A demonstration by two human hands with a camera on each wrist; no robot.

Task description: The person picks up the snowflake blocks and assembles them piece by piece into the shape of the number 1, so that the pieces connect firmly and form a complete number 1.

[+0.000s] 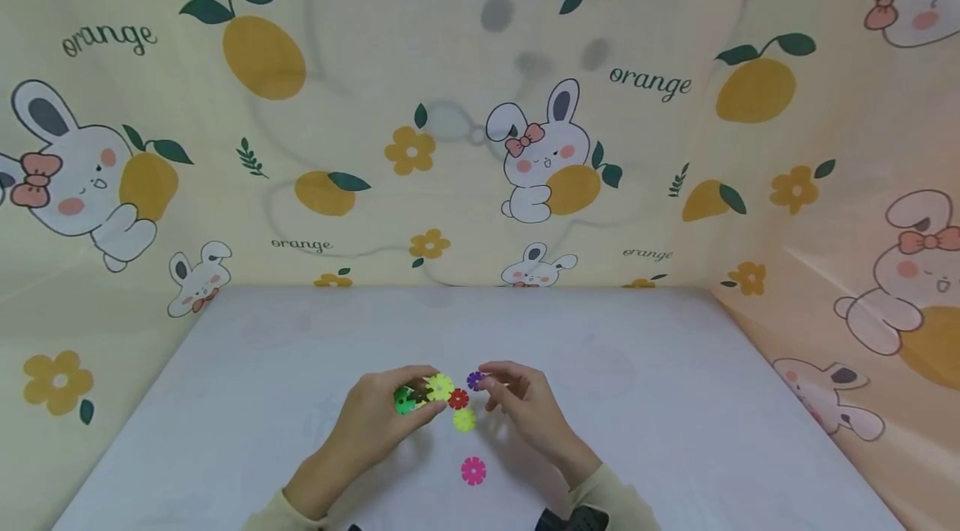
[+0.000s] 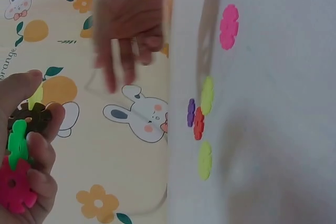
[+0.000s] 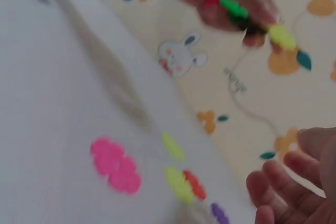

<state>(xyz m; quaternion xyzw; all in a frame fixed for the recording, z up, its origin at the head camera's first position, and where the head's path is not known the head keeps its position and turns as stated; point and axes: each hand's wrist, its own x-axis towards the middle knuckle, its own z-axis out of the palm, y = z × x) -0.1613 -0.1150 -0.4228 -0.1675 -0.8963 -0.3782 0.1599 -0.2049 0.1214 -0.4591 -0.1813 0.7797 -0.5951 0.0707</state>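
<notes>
My left hand (image 1: 382,406) holds a joined string of notched plastic snowflake discs above the table. A yellow disc (image 1: 440,387) sits at its tip, between thumb and fingers. Behind it in the left wrist view come a dark brown disc (image 2: 31,119), a green disc (image 2: 18,142) and a pinkish-red disc (image 2: 16,184). My right hand (image 1: 528,406) hovers to the right, fingers loosely bent, holding nothing. In the head view its fingertips overlap a purple disc (image 1: 475,381), which both wrist views show lying on the table.
On the white table (image 1: 675,414) lie a red disc (image 1: 458,398), a yellow disc (image 1: 464,419), another yellow disc (image 2: 205,160) mostly hidden from the head view, and a pink disc (image 1: 473,471) nearer me. A printed curtain (image 1: 450,56) stands behind and at both sides.
</notes>
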